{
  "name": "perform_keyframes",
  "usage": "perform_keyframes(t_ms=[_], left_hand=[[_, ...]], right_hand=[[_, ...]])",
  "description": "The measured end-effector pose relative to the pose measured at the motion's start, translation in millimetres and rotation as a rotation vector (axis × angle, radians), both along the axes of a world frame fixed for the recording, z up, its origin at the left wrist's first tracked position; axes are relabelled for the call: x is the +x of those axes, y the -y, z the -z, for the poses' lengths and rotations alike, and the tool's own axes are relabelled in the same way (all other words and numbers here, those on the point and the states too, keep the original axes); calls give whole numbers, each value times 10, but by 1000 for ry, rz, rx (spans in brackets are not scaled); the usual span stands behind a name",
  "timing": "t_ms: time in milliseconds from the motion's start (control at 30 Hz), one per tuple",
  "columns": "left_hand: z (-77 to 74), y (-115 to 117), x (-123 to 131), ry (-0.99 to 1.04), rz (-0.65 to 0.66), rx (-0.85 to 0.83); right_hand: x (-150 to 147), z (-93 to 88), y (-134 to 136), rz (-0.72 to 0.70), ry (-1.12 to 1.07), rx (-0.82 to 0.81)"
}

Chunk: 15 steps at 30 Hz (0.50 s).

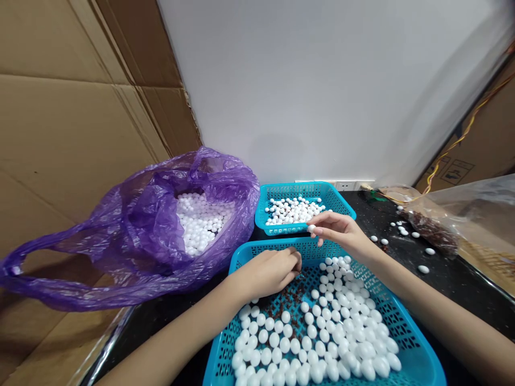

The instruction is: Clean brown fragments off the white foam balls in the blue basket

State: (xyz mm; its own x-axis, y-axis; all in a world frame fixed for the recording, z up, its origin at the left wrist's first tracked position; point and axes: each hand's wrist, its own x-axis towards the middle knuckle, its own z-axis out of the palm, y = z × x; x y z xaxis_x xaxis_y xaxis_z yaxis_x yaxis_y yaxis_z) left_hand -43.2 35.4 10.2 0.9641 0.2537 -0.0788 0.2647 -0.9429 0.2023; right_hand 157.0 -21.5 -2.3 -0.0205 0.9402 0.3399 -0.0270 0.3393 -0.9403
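My right hand (338, 230) pinches a small white egg-shaped ball (311, 228) between thumb and fingertips, level with the near rim of the small blue basket (263, 228). That basket holds many similar white balls (293, 209). My left hand (273, 271) hangs over the large blue basket (430, 359), its fingers curled inward and closed. Whatever they hold, if anything, is hidden. White balls (341, 327) cover much of the large basket's floor, mostly right and front. Dark reddish-brown crumbs (287, 303) lie on its floor below my left hand.
A purple plastic bag (137, 214) with more white balls (201, 220) stands at left, beside cardboard (72, 107). Several loose balls (423, 269) and a clear bag of brown bits (432, 230) lie on the black tabletop (410, 289). Behind are a wall socket (345, 186) and yellow-red wires (436, 169).
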Motion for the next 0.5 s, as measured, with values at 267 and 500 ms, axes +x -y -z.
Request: perform_keyframes(t_ms=[267,500], left_hand=[[30,0,-9,-54,58,14],[7,4,-10,-59,43,-14]], right_hand=[[-2,6,2,-16,-13,3],[0,-3,10,-21,-17,2]])
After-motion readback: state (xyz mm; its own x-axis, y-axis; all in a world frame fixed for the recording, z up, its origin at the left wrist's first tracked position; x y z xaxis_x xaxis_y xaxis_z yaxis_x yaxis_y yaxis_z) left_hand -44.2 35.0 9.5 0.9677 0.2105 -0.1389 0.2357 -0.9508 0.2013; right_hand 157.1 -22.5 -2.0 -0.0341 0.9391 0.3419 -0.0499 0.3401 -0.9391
